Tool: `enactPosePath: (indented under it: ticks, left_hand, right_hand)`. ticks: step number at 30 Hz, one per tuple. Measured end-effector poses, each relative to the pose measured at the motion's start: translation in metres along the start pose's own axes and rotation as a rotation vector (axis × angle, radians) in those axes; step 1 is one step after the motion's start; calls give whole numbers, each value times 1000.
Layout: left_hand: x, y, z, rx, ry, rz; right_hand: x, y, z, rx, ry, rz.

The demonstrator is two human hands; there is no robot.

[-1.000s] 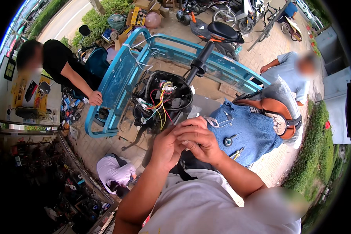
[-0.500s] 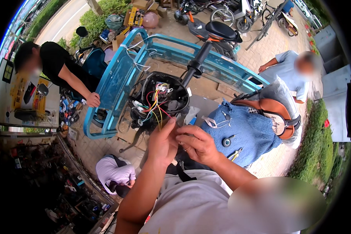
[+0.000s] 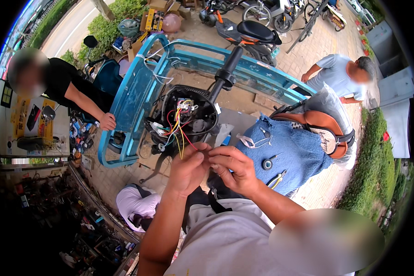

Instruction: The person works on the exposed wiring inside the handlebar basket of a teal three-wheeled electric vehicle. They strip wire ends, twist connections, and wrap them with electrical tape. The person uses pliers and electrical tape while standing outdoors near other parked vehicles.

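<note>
Left hand [image 3: 187,168] – fingertips pinched together on red wire [image 3: 188,140] | right hand [image 3: 232,168] – fingertips closed on the same wire end, touching left | wire runs up-left from fingers into open headlight housing [image 3: 181,117] | left hand nearer housing

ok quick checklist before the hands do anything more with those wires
1. Both hands on the work: left hand and right hand meet at the fingertips. Ok.
2. Red wire runs from the open housing to the fingers. Ok.
3. Which wire ends are pinched: hidden by the fingers. Cannot tell.
4. Tools at hand: pliers and a tape roll lie on the blue cloth. Ok.
5. Other loose wires: a coloured tangle hangs out of the housing. Not ok.
6. Bystander's hand rests on the blue frame, apart from the wiring. Ok.
</note>
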State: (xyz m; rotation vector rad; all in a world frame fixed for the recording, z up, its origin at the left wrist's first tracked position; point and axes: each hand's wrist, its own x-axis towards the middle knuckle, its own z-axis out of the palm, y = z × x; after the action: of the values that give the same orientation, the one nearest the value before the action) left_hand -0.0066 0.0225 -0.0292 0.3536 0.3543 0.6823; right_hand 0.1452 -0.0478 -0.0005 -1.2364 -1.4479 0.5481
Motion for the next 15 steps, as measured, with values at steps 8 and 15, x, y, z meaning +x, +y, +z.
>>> enactPosePath:
  ticks: [8, 15]
  left_hand:
    - [-4, -2, 0, -58, 109, 1]
    - [-10, -4, 12, -176, 237, -31]
  right_hand:
    - [2, -3, 3, 3, 3, -26]
    - [4, -3, 5, -38, -15, -105]
